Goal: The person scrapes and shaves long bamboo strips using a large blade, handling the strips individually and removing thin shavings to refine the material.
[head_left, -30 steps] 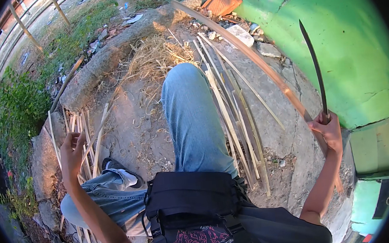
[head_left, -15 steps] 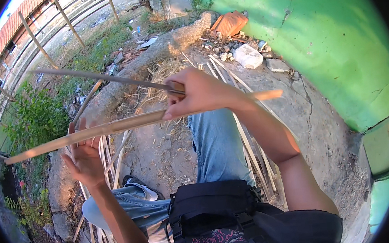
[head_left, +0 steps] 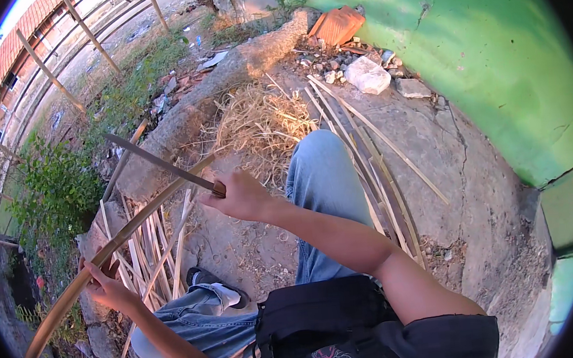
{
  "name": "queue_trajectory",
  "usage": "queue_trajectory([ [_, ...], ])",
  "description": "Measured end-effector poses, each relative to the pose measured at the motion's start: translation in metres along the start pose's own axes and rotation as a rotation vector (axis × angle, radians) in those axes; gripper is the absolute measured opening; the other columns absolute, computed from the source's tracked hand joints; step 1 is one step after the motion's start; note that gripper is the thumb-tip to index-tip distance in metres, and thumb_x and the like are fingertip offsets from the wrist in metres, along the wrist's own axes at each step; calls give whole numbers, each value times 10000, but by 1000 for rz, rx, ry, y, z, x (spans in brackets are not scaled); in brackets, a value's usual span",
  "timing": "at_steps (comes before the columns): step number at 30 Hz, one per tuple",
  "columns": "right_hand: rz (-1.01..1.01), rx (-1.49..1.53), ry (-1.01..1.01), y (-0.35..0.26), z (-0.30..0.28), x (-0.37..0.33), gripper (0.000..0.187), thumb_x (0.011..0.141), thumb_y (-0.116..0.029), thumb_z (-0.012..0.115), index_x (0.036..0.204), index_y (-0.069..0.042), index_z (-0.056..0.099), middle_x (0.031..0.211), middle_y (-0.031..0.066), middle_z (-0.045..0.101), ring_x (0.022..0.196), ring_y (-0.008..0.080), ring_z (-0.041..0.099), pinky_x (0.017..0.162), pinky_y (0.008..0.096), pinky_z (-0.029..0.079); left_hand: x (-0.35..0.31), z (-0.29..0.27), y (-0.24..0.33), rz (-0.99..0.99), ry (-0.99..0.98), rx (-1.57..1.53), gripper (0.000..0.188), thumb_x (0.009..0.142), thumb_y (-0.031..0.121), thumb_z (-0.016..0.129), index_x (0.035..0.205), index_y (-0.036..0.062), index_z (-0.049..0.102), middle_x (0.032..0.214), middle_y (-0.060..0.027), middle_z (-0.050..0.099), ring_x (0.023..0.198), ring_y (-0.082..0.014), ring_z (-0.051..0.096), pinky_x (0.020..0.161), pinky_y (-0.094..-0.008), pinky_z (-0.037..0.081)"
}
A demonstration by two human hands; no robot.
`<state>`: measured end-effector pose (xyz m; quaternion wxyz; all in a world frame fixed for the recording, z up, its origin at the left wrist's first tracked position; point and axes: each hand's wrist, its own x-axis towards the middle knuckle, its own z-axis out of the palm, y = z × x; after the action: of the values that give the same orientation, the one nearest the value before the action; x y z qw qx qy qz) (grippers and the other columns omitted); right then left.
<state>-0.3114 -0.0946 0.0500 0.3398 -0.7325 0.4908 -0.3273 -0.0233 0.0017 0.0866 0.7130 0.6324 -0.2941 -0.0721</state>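
A long bamboo strip point(head_left: 129, 228) runs slantwise from the lower left up toward the middle. My left hand point(head_left: 112, 287) is closed around its lower part, thumb on the near side and fingertips behind. In my right hand point(head_left: 241, 197) is a long knife point(head_left: 157, 161), gripped by its wooden handle, with the narrow dark blade pointing up and left. The blade crosses over the strip close to its far end; whether the two touch I cannot tell.
Pale bamboo strips point(head_left: 146, 257) lie on the ground at left, with more strips point(head_left: 380, 185) right of my knee. Curly shavings point(head_left: 262, 124) heap up ahead, beside a rough raised kerb point(head_left: 188, 129). Rubble and a white stone point(head_left: 367, 75) sit by the green wall point(head_left: 486, 62).
The strip has swung from nearly level to a steep slant, its left end lower. My left hand, open before, has closed on it. My right hand with the knife has moved left and down.
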Motion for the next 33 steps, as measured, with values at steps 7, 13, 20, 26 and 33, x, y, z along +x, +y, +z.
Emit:
queue_trajectory([
  [7,259,-46,-181,22,-9,-1,458,781,-480,671,737,-25,653,647,138,620,634,278,626,615,384,479,-21,14,-14,72,-281,165,260,987,194,475,1130,-19,517,949,-189,675,801,-177,674,584,-253,561],
  [13,269,-113,-242,41,-20,-16,434,792,-454,661,764,-21,654,663,128,631,636,285,637,622,379,489,-33,30,-21,29,-365,248,220,977,142,484,1089,-36,552,893,-124,688,751,-131,638,645,-263,527],
  [20,312,22,-238,54,-12,-31,589,810,-422,662,1220,-10,566,789,175,667,711,227,662,668,325,492,-29,38,-25,110,-379,231,230,938,134,571,1091,-38,561,910,-118,677,824,-128,629,733,-271,507],
  [26,305,10,-362,50,-5,-29,624,831,-395,655,1290,-3,497,765,143,647,712,213,640,694,317,490,-21,39,2,-4,-302,-94,331,955,219,538,1157,-41,507,975,-162,656,889,-212,649,801,-294,492],
  [33,372,418,-611,44,2,-36,538,908,-229,578,1375,-21,411,670,40,587,562,124,565,545,275,448,-12,32,18,8,-97,-542,268,962,268,503,787,78,431,637,-39,408,507,-128,365,476,-258,306],
])
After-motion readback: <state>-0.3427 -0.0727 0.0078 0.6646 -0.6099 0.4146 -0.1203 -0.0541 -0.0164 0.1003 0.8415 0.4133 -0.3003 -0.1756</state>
